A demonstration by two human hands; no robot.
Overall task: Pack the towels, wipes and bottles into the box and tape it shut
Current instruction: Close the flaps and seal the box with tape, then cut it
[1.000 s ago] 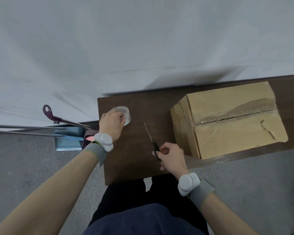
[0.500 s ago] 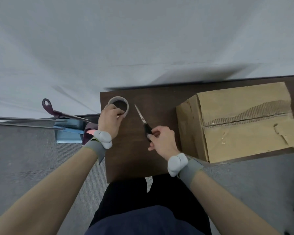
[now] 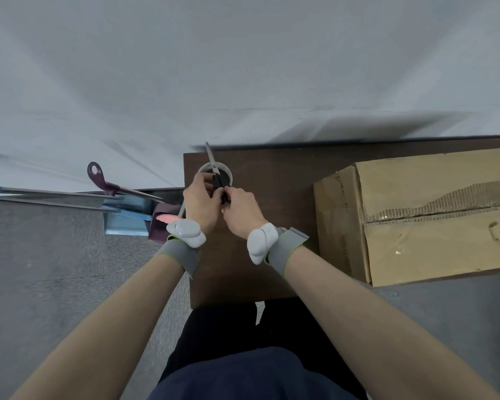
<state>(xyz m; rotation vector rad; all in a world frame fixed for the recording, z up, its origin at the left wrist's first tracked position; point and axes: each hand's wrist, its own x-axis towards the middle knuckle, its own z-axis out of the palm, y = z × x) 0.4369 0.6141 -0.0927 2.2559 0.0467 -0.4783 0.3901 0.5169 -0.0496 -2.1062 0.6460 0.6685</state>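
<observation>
Both hands have drawn together at the far left corner of the table (image 3: 272,180), where a moment ago they were apart. Right hand (image 3: 241,210) is curled shut around the black handle of the scissors (image 3: 214,171), whose blades point away past the table's far edge. Left hand (image 3: 198,197) has its fingers bent in against the same handle and the near rim of the tape roll (image 3: 228,171); whether it grips the roll or only steadies it I cannot tell. Roll lies flat at that corner. Cardboard box (image 3: 433,215) sits toward the table's right end, its flaps down, clear tape glinting along the torn seam.
</observation>
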